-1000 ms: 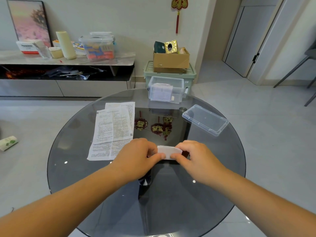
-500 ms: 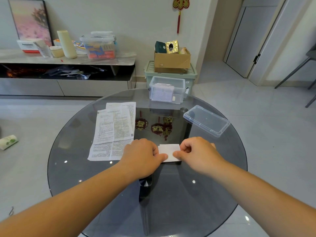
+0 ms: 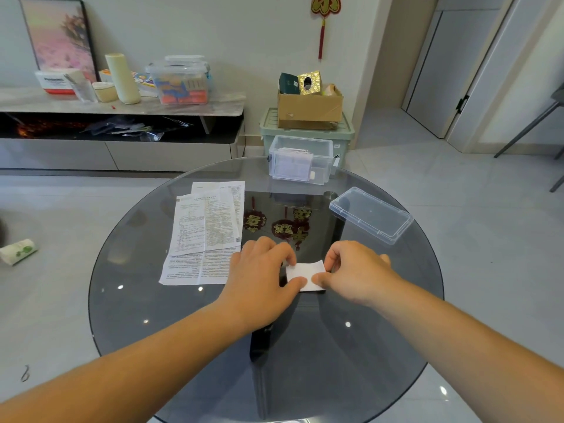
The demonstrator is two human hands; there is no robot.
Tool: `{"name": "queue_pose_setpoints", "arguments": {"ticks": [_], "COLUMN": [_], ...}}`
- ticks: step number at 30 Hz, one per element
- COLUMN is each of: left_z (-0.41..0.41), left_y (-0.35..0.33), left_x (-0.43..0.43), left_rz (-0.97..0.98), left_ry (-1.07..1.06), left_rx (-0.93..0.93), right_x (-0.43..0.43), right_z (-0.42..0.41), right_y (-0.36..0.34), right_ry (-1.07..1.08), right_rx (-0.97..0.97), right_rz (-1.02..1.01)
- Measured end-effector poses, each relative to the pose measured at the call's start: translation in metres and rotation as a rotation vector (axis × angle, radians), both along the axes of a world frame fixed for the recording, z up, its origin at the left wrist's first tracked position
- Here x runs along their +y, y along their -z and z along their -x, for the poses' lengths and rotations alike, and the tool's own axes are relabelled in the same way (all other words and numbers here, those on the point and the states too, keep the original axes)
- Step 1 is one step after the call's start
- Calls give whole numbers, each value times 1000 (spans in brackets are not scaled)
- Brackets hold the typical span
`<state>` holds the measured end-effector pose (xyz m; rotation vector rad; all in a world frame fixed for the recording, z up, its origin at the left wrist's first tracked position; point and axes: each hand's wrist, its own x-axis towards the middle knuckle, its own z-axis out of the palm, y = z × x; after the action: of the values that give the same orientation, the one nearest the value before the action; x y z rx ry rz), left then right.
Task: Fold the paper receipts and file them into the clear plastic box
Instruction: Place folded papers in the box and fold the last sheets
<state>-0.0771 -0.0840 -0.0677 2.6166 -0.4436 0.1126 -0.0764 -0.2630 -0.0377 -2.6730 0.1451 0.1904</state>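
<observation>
A person sits or stands at a round glass table [image 3: 183, 331], both forearms reaching in from the near edge. Between the two hands, on the glass a little right of the table's middle, lies a small white folded receipt [image 3: 306, 273]. The left hand [image 3: 259, 279] has its fingers curled, and its thumb and fingertips pinch the left edge of the paper. The right hand [image 3: 354, 270] is curled the same way and pinches the right edge between thumb and forefinger, so each hand grasps one end of the same slip. The paper's lower edge appears to rest on the glass, though whether the rest of it is lifted cannot be told. To the left of the hands, a stack of flat receipts [image 3: 207, 230] lies unfolded, the sheets overlapping one another, and its near right corner is hidden under the left hand. At the far rim of the table stands the clear plastic box [image 3: 320, 172], open at the top, with folded papers [image 3: 293, 166] standing inside against its left side. Its lid [image 3: 370, 213] lies apart from it on the right part of the table, well away from both hands. Beyond the table, a cardboard box [image 3: 309, 106] sits on a pale green bin [image 3: 305, 134] against the wall, and a low sideboard [image 3: 122, 108] to the left carries jars and containers. A rolled bundle [image 3: 18, 251] lies on the floor at the far left.
</observation>
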Motion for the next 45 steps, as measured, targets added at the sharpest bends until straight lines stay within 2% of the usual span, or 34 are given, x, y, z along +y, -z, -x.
{"name": "queue_pose_setpoints", "arguments": {"ticks": [3, 7, 11, 18, 21, 29, 34, 40, 43, 45], "left_z": [-3, -8, -9, -10, -12, -15, -11, -12, -17, -19], "left_y": [-3, -6, -5, -5, -4, -3, -3, -8, -18, -21], "left_x": [3, 5, 8, 8, 9, 9, 8, 10, 12, 14], "left_rz": [10, -34, -49, -74, -82, -111, -148, -223, -154, -115], "left_ry": [14, 17, 39, 40, 33, 36, 64, 101, 106, 110], "left_rx": [80, 122, 115, 106, 114, 100, 50, 54, 165, 199], "right_x": [-2, -5, -11, -18, -17, -17, -18, -17, -19, -18], "right_z": [3, 9, 15, 27, 33, 35, 42, 42, 35, 27], "right_y": [6, 15, 25, 34, 37, 36, 36, 22, 18, 14], "right_ry": [-22, -157, -252, -279, -268, -137, -189, -195, -191, -199], "right_rx": [-48, -127, -175, -304, -360, -317, -357, -270, -186, -135], "right_rz": [-81, -142, -1, 243, 284, 214, 334, 357, 265, 108]}}
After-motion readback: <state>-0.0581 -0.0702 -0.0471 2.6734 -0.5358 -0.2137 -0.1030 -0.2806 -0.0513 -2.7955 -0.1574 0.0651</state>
